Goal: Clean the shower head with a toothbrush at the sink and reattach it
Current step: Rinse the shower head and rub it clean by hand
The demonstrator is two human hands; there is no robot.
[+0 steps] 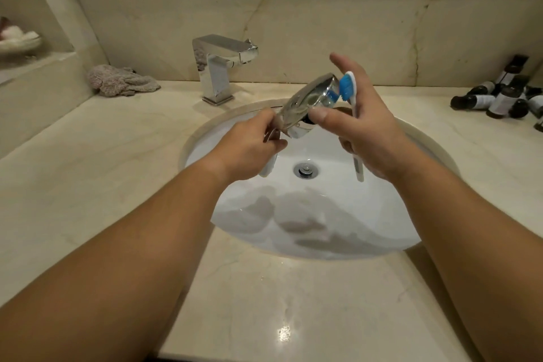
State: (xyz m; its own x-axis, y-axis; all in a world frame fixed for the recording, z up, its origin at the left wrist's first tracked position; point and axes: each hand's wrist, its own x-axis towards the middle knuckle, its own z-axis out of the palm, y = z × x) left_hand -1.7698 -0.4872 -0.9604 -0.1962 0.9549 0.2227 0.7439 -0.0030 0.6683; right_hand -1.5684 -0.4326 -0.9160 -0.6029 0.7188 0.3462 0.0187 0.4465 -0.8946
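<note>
Over the white sink basin [367,214], the person's left hand [249,147] is gripping the handle of the chrome shower head [305,100], holding it tilted above the drain [305,170]. The right hand [361,132] is grasping a white toothbrush [351,91], its blue bristles lying against the rim of the head, the thumb pressing the head's lower edge. A chrome faucet [220,67] is standing at the counter's back edge, a crumpled cloth [120,80] lying toward the back left corner, dark bottles [499,97] clustering at the right edge.
</note>
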